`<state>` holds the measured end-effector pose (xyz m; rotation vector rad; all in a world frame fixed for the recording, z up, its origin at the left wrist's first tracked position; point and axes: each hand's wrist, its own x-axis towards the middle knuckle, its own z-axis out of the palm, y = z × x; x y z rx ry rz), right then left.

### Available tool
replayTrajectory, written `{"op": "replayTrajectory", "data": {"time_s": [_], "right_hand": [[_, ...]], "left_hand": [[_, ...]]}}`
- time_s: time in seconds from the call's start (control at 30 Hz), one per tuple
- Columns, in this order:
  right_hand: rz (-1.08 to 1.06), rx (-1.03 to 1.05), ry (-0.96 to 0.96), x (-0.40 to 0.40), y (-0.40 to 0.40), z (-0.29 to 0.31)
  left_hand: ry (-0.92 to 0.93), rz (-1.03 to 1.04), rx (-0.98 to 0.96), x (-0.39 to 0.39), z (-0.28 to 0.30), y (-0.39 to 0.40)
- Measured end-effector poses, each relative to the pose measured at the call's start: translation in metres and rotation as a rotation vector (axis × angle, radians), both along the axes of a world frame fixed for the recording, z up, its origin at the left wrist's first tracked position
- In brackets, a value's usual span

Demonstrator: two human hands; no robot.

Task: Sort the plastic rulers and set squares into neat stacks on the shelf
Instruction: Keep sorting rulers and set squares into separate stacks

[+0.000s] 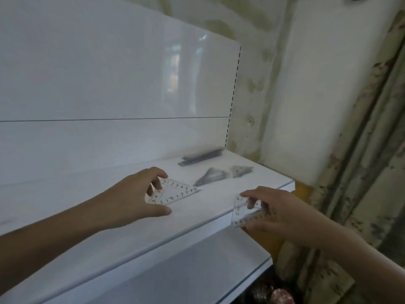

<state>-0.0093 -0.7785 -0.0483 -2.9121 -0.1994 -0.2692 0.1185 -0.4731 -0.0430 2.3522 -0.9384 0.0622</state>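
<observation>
Two bare forearms come into the picture from the lower edge, one on each side, each ending in a bare hand. The left hand (131, 198) has slender fingers and short, plain, unpainted nails. The right hand (276, 211) is alike, with slim fingers and short nails. Both forearms are uncovered up to the edge of the frame, with smooth, even contours. Fine knuckle creases show faintly on the backs of the fingers.
</observation>
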Motion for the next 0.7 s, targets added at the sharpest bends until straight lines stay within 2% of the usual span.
{"op": "replayTrajectory", "data": {"time_s": [0.37,0.5,0.7], "right_hand": [[-0.219,0.154,-0.159,0.098,-0.159,-0.006],[-0.225,0.163,-0.158,0.149,-0.206,0.003],[-0.111,0.240,-0.158,0.212,-0.255,0.006]], "left_hand": [[-0.032,-0.104,0.126,0.106,0.005,-0.195],[-0.088,-0.134,0.210,0.139,-0.002,-0.264],[-0.040,-0.133,0.336,0.171,-0.022,-0.319]]}}
